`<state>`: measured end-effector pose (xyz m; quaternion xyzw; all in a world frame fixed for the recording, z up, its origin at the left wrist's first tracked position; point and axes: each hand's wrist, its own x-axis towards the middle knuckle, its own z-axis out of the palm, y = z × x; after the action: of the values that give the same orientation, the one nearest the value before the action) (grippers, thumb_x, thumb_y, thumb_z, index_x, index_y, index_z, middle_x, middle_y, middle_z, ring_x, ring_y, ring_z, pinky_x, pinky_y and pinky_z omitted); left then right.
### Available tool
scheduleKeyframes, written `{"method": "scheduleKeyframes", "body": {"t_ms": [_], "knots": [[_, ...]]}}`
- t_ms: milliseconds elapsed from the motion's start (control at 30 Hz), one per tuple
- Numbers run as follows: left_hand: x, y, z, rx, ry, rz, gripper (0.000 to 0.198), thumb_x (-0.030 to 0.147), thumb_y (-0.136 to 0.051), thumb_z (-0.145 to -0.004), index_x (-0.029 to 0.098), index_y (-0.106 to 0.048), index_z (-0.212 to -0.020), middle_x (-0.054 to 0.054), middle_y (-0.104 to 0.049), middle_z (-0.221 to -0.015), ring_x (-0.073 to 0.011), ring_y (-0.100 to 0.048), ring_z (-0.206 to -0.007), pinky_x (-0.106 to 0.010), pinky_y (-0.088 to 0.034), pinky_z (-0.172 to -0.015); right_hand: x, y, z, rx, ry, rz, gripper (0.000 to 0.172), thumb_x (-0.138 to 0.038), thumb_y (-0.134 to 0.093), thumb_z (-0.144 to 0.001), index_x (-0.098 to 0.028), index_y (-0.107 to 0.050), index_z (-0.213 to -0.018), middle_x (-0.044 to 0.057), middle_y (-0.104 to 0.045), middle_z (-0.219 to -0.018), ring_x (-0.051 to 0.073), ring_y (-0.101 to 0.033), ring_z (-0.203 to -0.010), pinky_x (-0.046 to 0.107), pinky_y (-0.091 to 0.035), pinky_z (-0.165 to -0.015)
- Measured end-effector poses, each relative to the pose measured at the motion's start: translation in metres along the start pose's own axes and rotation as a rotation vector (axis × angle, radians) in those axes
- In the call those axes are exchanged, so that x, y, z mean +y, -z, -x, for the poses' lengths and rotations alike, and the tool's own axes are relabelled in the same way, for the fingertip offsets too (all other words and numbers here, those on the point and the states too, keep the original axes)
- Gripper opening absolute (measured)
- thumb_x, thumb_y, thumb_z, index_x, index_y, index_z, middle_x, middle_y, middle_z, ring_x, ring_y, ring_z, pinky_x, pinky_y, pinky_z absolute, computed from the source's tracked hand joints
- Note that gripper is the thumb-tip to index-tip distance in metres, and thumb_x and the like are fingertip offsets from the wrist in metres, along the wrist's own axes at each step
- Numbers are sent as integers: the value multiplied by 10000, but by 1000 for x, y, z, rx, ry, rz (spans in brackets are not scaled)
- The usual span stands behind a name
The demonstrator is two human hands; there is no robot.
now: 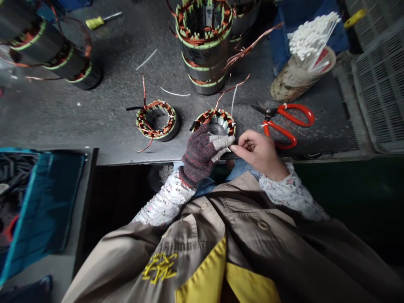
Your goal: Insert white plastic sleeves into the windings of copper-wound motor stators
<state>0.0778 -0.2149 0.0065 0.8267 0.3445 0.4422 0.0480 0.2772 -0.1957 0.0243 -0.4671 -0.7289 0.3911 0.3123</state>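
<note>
My left hand (202, 151), in a dark knitted glove with white-wrapped fingertips, is closed on the near rim of a small stator (227, 120) wound with copper wire. Bare, my right hand (260, 152) pinches thumb and forefinger together right beside those fingertips. A small white end, which looks like part of a cable tie (229, 150), shows at the pinch; the rest is hidden. Another white cable tie (234, 100) sticks up from the stator's far rim, near loose copper leads. To the left lies a second wound stator (158, 120) with a black sleeve on one lead.
Red-handled scissors (288, 124) lie right of my hands. Behind them a tilted cup (292, 80) holds white cable ties. Stacked stators (205, 63) stand at the back, others (67, 59) lie left. A yellow screwdriver (102, 20), loose ties (175, 92) and a blue bin (57, 202) surround the bench.
</note>
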Motion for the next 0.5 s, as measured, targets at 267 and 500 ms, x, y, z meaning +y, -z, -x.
{"method": "scheduleKeyframes", "body": {"t_ms": [267,500], "knots": [[4,-3,0,-48,69,-128,231,233,-596,-994,193,-634,-1218,-78,-656,-1138,-208,-632,-1104,-455,-452,-1095,-29,14,19,-29,201,-77,364,-320,-460,-977,-172,-534,-653,29,-503,-600,124,-457,-553,303,-330,-577],[4,3,1,7,46,-108,242,343,-650,-970,143,-567,-1079,-158,-588,-1257,-272,-577,-1231,-465,-545,-1028,-12,13,22,-213,28,-678,478,-639,-587,-899,-188,-642,-751,117,-644,-1029,231,-626,-909,402,-522,-830]]}}
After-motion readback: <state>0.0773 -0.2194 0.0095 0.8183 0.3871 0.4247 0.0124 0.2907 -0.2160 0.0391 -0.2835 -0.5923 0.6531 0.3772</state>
